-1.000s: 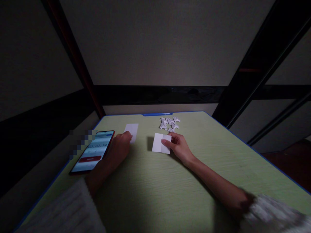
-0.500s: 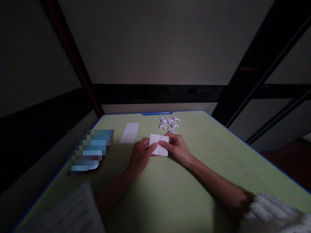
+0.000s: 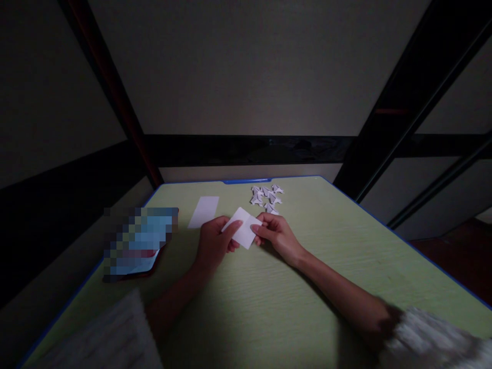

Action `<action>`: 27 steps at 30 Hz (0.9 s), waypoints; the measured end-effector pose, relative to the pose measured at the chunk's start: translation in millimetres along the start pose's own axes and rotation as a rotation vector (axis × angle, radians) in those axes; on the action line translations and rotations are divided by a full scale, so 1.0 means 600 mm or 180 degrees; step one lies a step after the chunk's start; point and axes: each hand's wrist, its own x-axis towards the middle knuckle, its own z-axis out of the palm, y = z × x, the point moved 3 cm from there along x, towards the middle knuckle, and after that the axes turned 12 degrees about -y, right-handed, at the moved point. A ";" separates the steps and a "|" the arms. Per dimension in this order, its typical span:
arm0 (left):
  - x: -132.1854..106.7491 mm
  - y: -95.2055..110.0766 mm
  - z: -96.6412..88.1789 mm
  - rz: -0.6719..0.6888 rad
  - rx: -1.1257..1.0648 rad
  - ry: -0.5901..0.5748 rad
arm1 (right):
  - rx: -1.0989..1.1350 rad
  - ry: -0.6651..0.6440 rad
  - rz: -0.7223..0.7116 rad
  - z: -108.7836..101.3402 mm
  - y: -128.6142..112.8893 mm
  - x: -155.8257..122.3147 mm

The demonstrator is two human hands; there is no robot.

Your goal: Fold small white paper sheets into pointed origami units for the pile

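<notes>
A small white square of paper point(image 3: 243, 233) is held just above the green tabletop point(image 3: 269, 297) by both my hands. My left hand point(image 3: 212, 243) pinches its left corner with thumb and forefinger. My right hand point(image 3: 277, 236) pinches its right side, fingers curled. The paper sits turned like a diamond. A second white paper strip point(image 3: 204, 211) lies flat to the left of the hands. A cluster of several small folded white paper pieces point(image 3: 266, 197) sits near the far edge of the table, just beyond my right hand.
A phone in a red case point(image 3: 138, 245), its screen lit, lies at the table's left edge. The table has a blue rim point(image 3: 248, 180). Dark beams and pale walls surround it in dim light.
My left hand left the paper strip near the phone and came right to grip the square paper. Both hands then turned the paper so it sits cornerwise.
</notes>
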 end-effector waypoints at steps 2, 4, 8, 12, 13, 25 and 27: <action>0.002 -0.005 0.008 0.0011 -0.0096 -0.0354 | 0.0070 0.0252 -0.0135 -0.006 -0.001 0.001; 0.002 -0.009 0.018 0.0013 -0.0175 -0.0771 | 0.0148 0.0462 -0.0186 -0.011 0.000 0.001; 0.000 -0.015 0.030 -0.0114 -0.0131 -0.1204 | 0.0272 0.0507 -0.0111 -0.015 0.004 0.001; 0.002 -0.011 0.021 -0.0042 -0.0001 -0.0832 | 0.0078 0.0566 -0.0194 -0.017 0.004 0.001; 0.003 -0.008 0.018 0.0013 0.0008 -0.0714 | -0.0034 0.0624 -0.0284 -0.018 0.002 0.001; 0.007 -0.008 0.013 0.0258 -0.0072 -0.0557 | -0.0736 0.0579 -0.0524 -0.013 -0.008 -0.004; 0.007 -0.009 0.015 0.0307 -0.0056 -0.0639 | -0.0533 0.0123 -0.0303 -0.003 -0.002 -0.003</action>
